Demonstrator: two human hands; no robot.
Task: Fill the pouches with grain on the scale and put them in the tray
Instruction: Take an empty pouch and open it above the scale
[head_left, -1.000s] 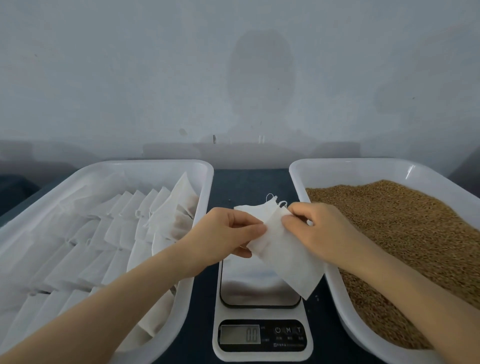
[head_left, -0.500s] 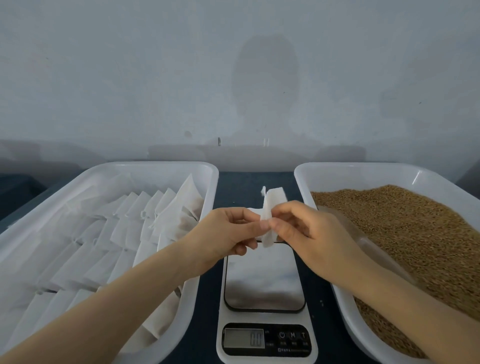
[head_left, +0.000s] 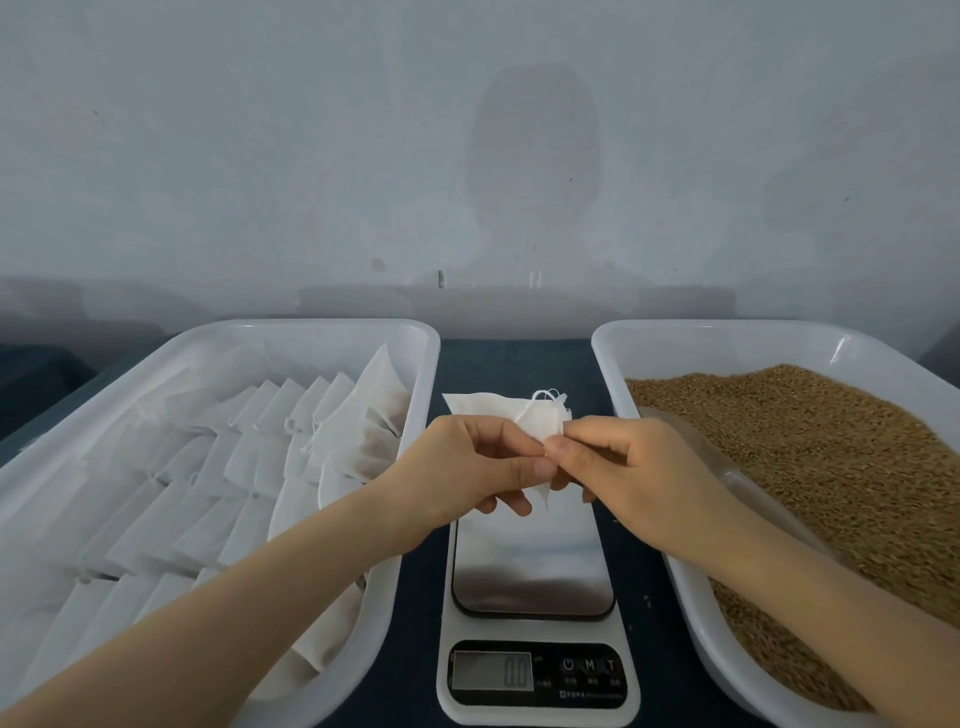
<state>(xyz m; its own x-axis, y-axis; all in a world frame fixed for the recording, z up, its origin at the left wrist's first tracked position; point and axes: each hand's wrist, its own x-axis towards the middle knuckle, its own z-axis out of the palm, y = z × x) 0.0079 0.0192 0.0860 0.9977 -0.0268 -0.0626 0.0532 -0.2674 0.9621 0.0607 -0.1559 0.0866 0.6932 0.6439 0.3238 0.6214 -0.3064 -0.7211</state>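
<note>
A small white drawstring pouch (head_left: 501, 413) hangs in the air above the far end of the scale (head_left: 530, 571). My left hand (head_left: 467, 467) and my right hand (head_left: 628, 462) both pinch it at its near edge, fingertips almost touching. The pouch looks flat and empty, its string loops at the top right. The scale's steel plate is bare and its display reads zero. Brown grain (head_left: 810, 467) fills the white tray (head_left: 670, 545) on the right. The white tray (head_left: 415, 364) on the left holds several white pouches (head_left: 218, 467) laid in rows.
A clear scoop (head_left: 748, 488) lies half buried in the grain beside my right wrist. The dark blue tabletop (head_left: 514, 364) shows between the two trays. A pale wall stands close behind.
The pouch has turned from edge-on to flat and spread sideways between my hands. Both hands have stayed above the scale's far end.
</note>
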